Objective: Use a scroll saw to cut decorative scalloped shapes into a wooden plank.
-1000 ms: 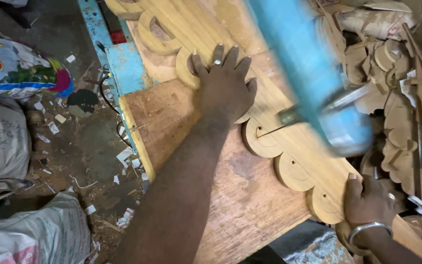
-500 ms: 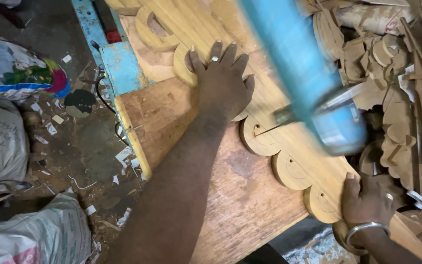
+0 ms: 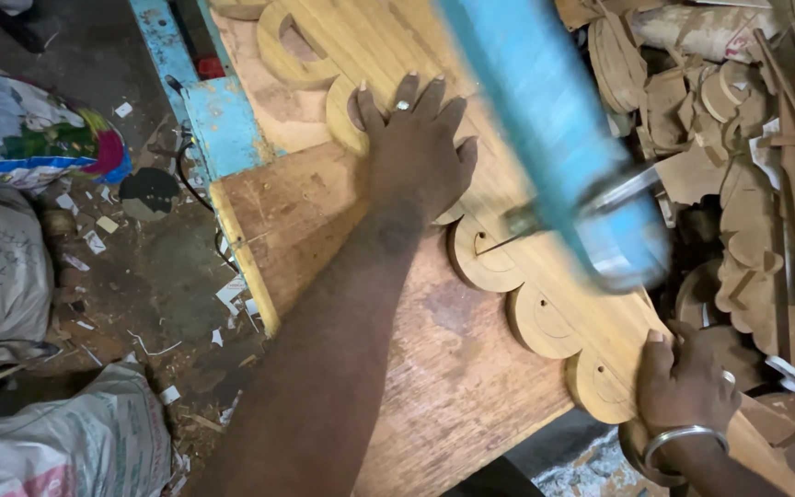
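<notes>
The left hand (image 3: 420,152) lies flat, fingers spread and gripping nothing, pressing down on a long scalloped wooden board (image 3: 545,276) that runs across the plywood table (image 3: 416,368). One ring shows on a finger of that hand. Just beyond its palm, toward the right hand, three round lobes of the board's edge are in plain view, each with a small cut mark; ahead of its fingertips two more lobes show, one partly under the fingers. The right hand (image 3: 687,387) is closed over the board's near end, fingers curled on its edge, with one metal bangle (image 3: 678,442) on the wrist. Between the two hands, above the board, hangs one blurred blue saw arm (image 3: 545,138) with a thin blade (image 3: 600,198) reaching the board. Past the right hand lies a heap of wood offcuts (image 3: 738,138). Out from the left forearm, on the littered floor, sit three sacks (image 3: 57,451).
</notes>
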